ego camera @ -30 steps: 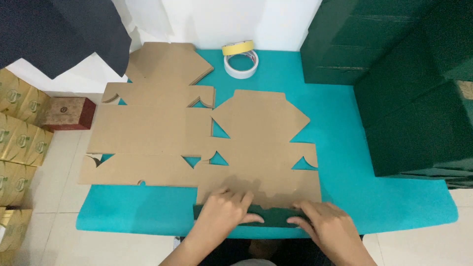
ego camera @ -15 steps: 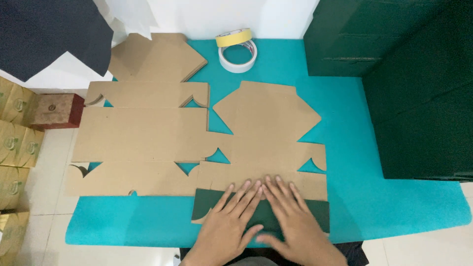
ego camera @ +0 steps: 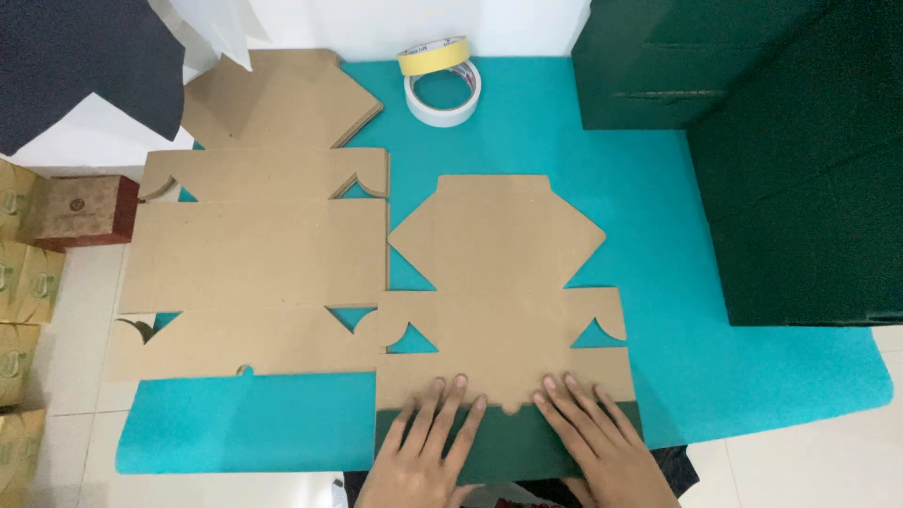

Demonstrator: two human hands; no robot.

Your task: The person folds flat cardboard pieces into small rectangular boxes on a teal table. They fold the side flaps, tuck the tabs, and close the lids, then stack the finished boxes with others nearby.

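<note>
A person's two bare hands are lying flat, palms down, at the near edge of a table covered in a teal cloth [ego camera: 752, 376]. The left hand [ego camera: 423, 452] is spreading its fingers over the near border of a flat, die-cut brown cardboard box blank [ego camera: 499, 282], with the fingertips resting on the brown board and the palm over a folded dark green flap [ego camera: 513, 442] along that blank's near edge. The right hand [ego camera: 597, 442] is doing the same just beside it, fingers spread and pressing down; neither hand's grip is closing on anything, and both are simply lying open against the card. This blank is sitting near the middle of the table, its pointed flap aiming far. To its left a second, larger flat brown cardboard blank [ego camera: 254, 254] is lying, its right edge touching the first. Farther away, at the far left, a stack of brown cardboard sheets [ego camera: 282, 94] is resting. A roll of white tape [ego camera: 442, 94] with a roll of yellow tape [ego camera: 433, 55] leaning on it is sitting at the far edge. Dark green boxes [ego camera: 800, 141] are filling the right side.
</note>
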